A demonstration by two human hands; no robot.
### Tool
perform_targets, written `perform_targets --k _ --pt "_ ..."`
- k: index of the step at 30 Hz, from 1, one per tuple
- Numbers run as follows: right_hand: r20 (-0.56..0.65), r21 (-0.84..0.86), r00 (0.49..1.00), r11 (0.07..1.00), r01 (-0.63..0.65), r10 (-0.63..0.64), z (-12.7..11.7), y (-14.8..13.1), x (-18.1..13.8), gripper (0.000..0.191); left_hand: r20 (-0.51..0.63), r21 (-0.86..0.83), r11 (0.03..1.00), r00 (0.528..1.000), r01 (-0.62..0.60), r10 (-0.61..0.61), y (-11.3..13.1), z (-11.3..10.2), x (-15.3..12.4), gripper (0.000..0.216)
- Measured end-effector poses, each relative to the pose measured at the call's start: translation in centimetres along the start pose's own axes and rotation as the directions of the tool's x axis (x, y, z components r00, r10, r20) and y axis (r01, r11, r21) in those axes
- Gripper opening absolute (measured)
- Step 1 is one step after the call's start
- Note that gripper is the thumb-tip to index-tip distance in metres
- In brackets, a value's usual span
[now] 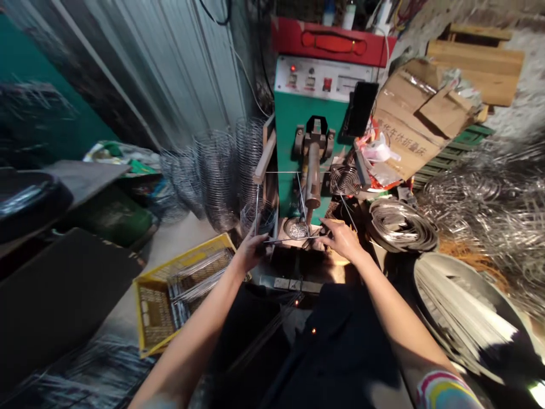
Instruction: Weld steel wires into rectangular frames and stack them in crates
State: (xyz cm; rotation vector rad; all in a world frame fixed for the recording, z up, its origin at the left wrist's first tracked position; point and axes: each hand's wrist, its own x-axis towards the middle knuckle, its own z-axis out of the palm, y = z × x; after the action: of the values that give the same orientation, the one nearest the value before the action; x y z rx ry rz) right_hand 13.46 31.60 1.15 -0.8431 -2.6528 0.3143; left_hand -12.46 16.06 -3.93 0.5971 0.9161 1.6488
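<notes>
My left hand [251, 250] is closed on the near left corner of a thin metal wire frame [293, 240]. The frame's near right end is pinched between the fingers of my right hand [343, 238]. Its rods stretch away from me under the upright electrode [313, 176] of a green spot-welding machine [285, 130]. One middle rod passes close to the electrode tip; I cannot tell if they touch. Just beyond the near rod sits a small round dish of shiny bits [297, 228]. Small orange sparks [314, 330] glow low in front of my dark clothing.
A yellow crate [142, 324] of metal rods stands left, below stacked wire coils [217, 182]. To the right are a coil of flat metal strip [402, 224], a round basin [430, 267] of straight rods, tangled wire [502, 199] and a cardboard box [404, 119].
</notes>
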Motion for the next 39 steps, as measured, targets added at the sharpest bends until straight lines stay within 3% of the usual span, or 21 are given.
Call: perform_targets --k 9,19,21,23,25,27,28,32,35,37,39 --pt "-0.074 0.039 0.997 0.999 0.025 -0.022 0.9 1.6 3.5 0.052 -0.030 -0.051 0.999 0.999 -0.019 0.018 1.1 -0.5 3.3 0.099" --pt "-0.084 0.102 0.996 0.995 -0.004 0.013 1.4 2.1 3.5 0.056 0.006 -0.029 1.000 1.000 -0.009 0.009 0.3 -1.6 4.1 0.088" --pt "-0.147 0.083 0.989 0.996 -0.023 0.035 1.1 2.9 3.1 0.059 0.014 -0.035 0.999 1.000 -0.008 0.008 0.3 -1.6 4.2 0.090" --pt "-0.290 0.087 0.947 0.989 -0.118 0.139 0.6 4.2 2.6 0.063 0.017 -0.042 0.999 1.000 -0.017 0.018 0.4 -1.5 4.4 0.093" --pt "-0.358 0.257 0.856 0.921 -0.294 0.373 0.1 5.5 2.2 0.065 0.025 -0.041 0.999 0.999 -0.033 0.034 0.4 -1.3 4.4 0.094" --pt "-0.253 0.481 0.783 0.776 -0.407 0.568 -0.2 6.2 1.6 0.063 0.033 -0.034 0.999 0.999 -0.041 0.042 0.4 -1.0 3.8 0.095" --pt "-0.178 0.553 0.776 0.714 -0.429 0.605 -0.2 6.3 1.1 0.063 0.033 -0.029 0.999 0.999 -0.040 0.041 0.4 -0.7 3.0 0.096" --pt "-0.031 0.748 0.799 0.544 -0.380 0.601 0.4 4.3 -4.2 0.058 0.058 -0.023 0.999 0.998 0.033 -0.032 -1.1 -0.5 -3.3 0.100" --pt "0.160 0.857 0.783 0.309 -0.412 0.601 1.4 1.8 -12.4 0.052 0.117 -0.051 0.993 0.988 0.110 -0.104 -3.1 -1.7 -8.4 0.101" --pt "0.266 0.833 0.750 0.247 -0.495 0.606 1.9 0.2 -18.5 0.049 0.128 -0.087 0.985 0.982 0.151 -0.140 -3.7 -2.8 -10.0 0.102" --pt "0.345 0.788 0.718 0.230 -0.572 0.604 1.9 -1.0 -23.9 0.046 0.081 -0.128 0.972 0.979 0.197 -0.188 -2.8 -3.6 -9.9 0.099"
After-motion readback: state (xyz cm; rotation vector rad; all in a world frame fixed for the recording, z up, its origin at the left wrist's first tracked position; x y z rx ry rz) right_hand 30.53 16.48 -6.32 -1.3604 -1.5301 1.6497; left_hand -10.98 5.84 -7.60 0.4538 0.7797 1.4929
